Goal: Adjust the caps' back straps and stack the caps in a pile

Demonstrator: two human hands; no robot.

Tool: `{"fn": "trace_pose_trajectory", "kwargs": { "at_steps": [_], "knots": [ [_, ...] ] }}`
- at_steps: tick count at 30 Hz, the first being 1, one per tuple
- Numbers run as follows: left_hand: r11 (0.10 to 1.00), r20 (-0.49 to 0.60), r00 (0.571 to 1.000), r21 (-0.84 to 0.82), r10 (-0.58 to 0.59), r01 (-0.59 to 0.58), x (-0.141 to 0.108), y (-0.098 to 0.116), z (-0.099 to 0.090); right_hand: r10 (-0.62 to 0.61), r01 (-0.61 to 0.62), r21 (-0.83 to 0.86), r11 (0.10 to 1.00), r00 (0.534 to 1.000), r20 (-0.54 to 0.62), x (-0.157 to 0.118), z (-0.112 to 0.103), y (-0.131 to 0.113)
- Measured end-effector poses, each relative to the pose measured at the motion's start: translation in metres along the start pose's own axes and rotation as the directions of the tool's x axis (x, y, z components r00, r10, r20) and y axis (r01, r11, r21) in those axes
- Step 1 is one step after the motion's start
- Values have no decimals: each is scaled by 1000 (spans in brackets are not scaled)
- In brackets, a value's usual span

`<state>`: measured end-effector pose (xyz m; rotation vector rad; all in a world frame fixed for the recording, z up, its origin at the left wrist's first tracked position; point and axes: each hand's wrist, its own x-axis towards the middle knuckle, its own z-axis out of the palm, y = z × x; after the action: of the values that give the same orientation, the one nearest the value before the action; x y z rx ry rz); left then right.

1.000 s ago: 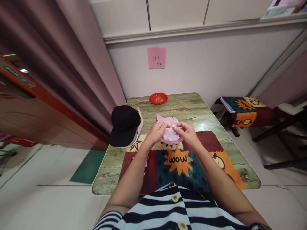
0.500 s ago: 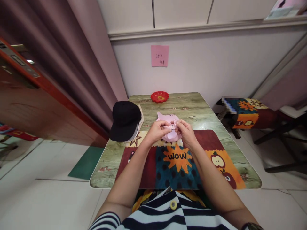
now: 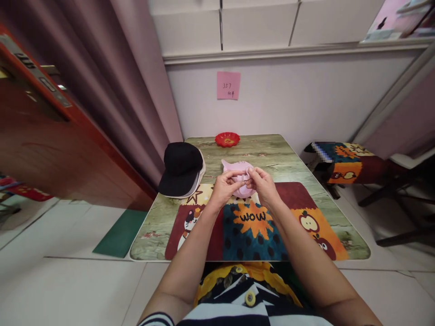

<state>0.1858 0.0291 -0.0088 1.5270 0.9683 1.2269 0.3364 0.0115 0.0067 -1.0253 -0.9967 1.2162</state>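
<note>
A small pink cap point(image 3: 232, 166) with a pointed ear-like corner lies on the table's patterned mat, partly covered by my fingers. My left hand point(image 3: 222, 189) pinches the left side of its pink strap point(image 3: 242, 178), where a small buckle shows. On the other side, my right hand point(image 3: 264, 184) grips the strap end between thumb and fingers. Both hands are close together over the cap. To their left, a black cap point(image 3: 181, 163) rests on top of lighter-coloured caps at the table's edge.
A red scalloped dish point(image 3: 227, 139) stands at the back of the wood-patterned table point(image 3: 149, 237). Behind it is a wall with a pink note point(image 3: 229, 85). An orange-brown door point(image 3: 68, 154) and a curtain are at left; a stool with a patterned cover point(image 3: 350, 170) is at right.
My view has tilted and shifted slightly, so more of the mat's cat picture shows beside my left forearm. Both hands keep hold of the strap, with only small finger movements.
</note>
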Motion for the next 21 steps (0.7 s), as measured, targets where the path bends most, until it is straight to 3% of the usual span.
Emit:
{"fn": "trace_pose_trajectory", "kwargs": {
  "at_steps": [6, 13, 21],
  "knots": [
    [994, -35, 997, 87, 75, -72, -5, -7, 5, 10, -9, 17, 1000, 999, -35, -2, -3, 6],
    [977, -82, 991, 198, 103, -85, -8, -6, 9, -131, 126, -65, 990, 988, -82, -1, -9, 5],
    [958, -81, 988, 269, 130, -104, -7, -9, 5, 25, -25, 5, 1000, 1000, -7, 0, -10, 6]
  ]
}}
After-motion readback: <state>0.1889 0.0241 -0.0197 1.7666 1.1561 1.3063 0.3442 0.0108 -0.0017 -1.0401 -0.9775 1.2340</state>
